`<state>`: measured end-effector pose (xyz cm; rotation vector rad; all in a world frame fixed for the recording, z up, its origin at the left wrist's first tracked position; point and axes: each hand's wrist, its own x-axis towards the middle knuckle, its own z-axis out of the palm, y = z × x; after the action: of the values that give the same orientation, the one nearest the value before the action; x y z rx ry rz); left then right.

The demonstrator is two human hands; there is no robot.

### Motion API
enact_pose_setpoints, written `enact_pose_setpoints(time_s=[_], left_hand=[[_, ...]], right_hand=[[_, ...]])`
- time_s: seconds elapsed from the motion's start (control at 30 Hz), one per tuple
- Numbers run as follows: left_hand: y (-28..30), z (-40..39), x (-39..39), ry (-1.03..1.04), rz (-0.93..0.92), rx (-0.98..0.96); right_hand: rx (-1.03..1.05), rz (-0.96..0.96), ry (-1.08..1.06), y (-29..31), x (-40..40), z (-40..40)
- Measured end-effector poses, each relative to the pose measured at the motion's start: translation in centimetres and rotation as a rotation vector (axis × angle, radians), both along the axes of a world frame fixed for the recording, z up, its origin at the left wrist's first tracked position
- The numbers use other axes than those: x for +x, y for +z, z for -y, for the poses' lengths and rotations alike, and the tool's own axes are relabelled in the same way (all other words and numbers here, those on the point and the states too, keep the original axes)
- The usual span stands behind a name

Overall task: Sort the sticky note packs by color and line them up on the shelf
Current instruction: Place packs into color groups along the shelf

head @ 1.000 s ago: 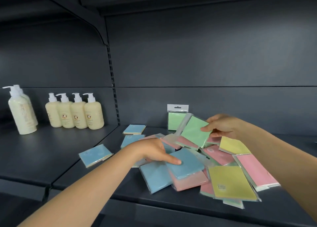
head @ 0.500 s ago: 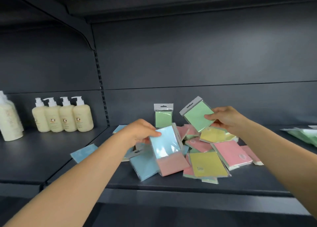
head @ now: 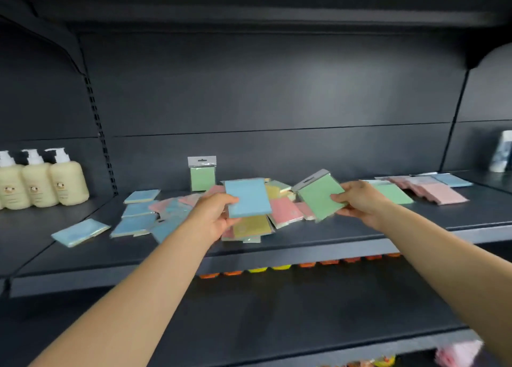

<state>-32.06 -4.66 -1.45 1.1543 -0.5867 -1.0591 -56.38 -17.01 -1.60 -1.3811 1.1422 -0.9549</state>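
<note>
1. Partly sorted: flat blue cellophane-wrapped packs [head: 135, 225] lie left of the mixed pile [head: 277, 214] on the dark metal shelf [head: 332, 239]; pink packs [head: 440, 193] right of it, one green pack upright [head: 202, 174] behind. Pile left to sort.
2. Left hand [head: 214, 218] pinches a blue square pack [head: 248, 198] above the pile.
3. Right hand [head: 360, 203] grips a green header-tab pack [head: 320, 196], tilted, just right of the blue one.

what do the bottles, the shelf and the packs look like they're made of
Bottles: likely plastic, matte cream, with white pump tops.
Shelf: probably painted metal, dull dark grey; slotted upright beside it.
Packs: coloured paper pads, seemingly in clear film, judging by the glare.
</note>
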Motion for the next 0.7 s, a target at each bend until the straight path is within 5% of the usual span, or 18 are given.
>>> enact_pose_setpoints(time_s=[0.43,0.7], left_hand=[[-0.1,6.4,-13.6,-0.113,0.022,-0.072],[-1.6,16.8,-20.5,-0.028,0.015,-0.151]], right_hand=[[0.019,0.082,-0.343,-2.2,-17.2,1.0],[0.097,0.197,-0.249,-5.5,-20.8,12.2]])
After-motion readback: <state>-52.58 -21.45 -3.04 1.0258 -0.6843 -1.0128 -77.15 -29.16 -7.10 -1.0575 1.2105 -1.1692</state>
